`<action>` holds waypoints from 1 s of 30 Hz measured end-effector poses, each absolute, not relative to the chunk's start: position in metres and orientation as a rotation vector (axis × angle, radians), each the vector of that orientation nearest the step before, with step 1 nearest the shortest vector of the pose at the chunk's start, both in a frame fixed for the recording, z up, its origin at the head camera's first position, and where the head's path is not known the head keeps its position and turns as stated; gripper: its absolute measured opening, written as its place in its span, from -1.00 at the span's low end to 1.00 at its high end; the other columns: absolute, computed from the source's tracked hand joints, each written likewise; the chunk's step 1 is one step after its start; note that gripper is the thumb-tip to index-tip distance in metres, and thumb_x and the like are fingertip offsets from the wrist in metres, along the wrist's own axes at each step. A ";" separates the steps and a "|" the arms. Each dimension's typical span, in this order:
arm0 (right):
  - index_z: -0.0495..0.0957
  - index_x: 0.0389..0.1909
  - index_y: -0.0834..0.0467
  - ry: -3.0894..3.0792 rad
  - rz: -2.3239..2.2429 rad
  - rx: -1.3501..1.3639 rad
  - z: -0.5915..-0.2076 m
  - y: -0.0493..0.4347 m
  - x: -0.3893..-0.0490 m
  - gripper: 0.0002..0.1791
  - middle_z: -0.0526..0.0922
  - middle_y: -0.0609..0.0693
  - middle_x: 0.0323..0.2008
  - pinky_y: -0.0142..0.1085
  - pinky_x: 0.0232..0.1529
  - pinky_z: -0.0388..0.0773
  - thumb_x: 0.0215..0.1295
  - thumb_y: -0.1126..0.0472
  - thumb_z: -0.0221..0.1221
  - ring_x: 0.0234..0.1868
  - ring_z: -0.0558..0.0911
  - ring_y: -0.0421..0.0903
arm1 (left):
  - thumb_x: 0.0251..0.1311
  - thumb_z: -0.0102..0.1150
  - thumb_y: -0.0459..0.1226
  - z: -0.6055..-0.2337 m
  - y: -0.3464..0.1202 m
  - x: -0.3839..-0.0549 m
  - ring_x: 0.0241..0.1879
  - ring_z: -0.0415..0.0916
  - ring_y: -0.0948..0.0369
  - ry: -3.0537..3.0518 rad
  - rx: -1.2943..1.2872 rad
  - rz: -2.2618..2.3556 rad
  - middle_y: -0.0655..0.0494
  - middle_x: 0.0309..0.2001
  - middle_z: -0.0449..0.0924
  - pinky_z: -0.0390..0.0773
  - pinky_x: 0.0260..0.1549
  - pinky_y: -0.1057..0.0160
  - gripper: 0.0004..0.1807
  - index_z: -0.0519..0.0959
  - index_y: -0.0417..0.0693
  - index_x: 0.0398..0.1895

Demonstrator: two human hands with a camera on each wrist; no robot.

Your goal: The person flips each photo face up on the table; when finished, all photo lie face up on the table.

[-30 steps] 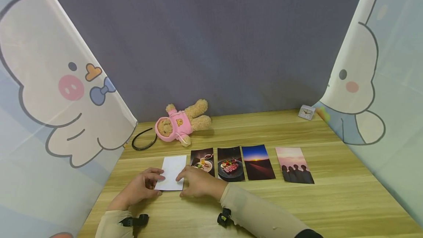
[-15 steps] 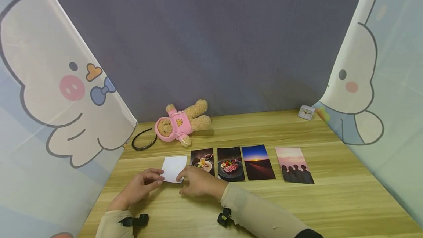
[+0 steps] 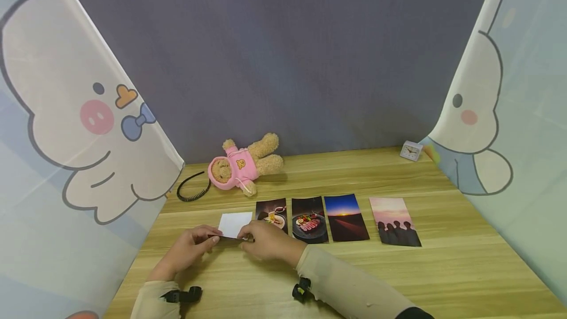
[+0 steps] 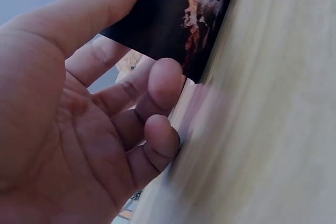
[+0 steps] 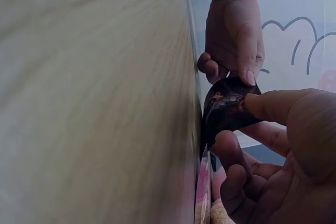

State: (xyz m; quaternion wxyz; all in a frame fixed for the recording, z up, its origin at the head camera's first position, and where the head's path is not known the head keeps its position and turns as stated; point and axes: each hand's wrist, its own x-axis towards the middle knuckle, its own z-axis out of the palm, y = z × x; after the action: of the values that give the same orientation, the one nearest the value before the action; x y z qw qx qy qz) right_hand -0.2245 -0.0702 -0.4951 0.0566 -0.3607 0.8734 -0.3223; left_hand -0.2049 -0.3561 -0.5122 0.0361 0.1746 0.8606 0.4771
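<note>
A photo print (image 3: 235,223) lies at the left of the row, white back upward in the head view, its near edge raised and curled to show a thin dark strip of the printed face. My left hand (image 3: 190,247) pinches its near left corner between thumb and fingers. At the near right corner my right hand (image 3: 270,243) pinches it too. Seen from the left wrist, the dark glossy face of the print (image 4: 163,30) carries an orange-and-grey picture, with my thumb on it. The right wrist view shows the print (image 5: 223,111) bowed between both hands.
Rightward in a row lie a noodle-bowl photo (image 3: 272,210), a steak-plate photo (image 3: 309,220), a sunset-road photo (image 3: 346,218) and a pink-sky photo (image 3: 395,221). Behind are a black headband (image 3: 193,198), a teddy bear (image 3: 243,164) in pink and a small white clock (image 3: 411,150).
The print's near edge has lifted off the table and curled away from me, so its white back looks shorter. Both hands stay nearly in place, thumbs now under the raised edge.
</note>
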 end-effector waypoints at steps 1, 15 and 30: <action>0.78 -0.05 -0.05 2.649 -0.995 -1.094 -0.494 -0.070 -0.224 -0.84 0.70 -0.28 -0.20 -0.41 -0.06 0.54 0.42 0.07 0.35 -0.11 0.62 -0.33 | 0.45 0.31 -0.16 -0.512 -0.355 -0.205 -0.33 0.63 0.17 2.638 0.546 1.478 -0.03 0.01 0.70 0.59 -0.48 0.23 -0.84 0.77 -0.01 -0.23; 0.78 -0.08 -0.06 2.683 -1.168 -1.042 -0.489 -0.068 -0.229 -0.84 0.70 -0.35 -0.28 -0.44 -0.45 0.44 0.54 0.07 0.23 -0.55 0.45 -0.37 | 0.40 0.34 -0.32 -0.510 -0.342 -0.207 -0.58 0.46 0.20 2.728 0.576 1.671 -0.17 -0.38 0.65 0.51 -0.60 0.24 -0.86 0.76 -0.04 -0.04; 0.71 0.03 -0.09 2.638 -1.265 -0.962 -0.480 -0.063 -0.228 -0.79 0.55 -0.25 -0.62 -0.37 -0.55 0.44 0.62 0.01 0.13 -0.66 0.51 -0.33 | 0.23 0.50 -0.32 -0.512 -0.343 -0.206 -0.69 0.37 0.30 2.745 0.478 1.646 -0.11 -0.55 0.60 0.41 -0.75 0.27 -0.85 0.76 0.00 -0.16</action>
State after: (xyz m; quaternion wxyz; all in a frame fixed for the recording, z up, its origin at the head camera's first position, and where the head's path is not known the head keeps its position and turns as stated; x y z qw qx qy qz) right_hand -0.2284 -0.0627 -0.4801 0.0310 -0.3123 0.8561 -0.4105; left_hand -0.2056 -0.3428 -0.5123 -0.0472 0.1476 0.8472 0.5082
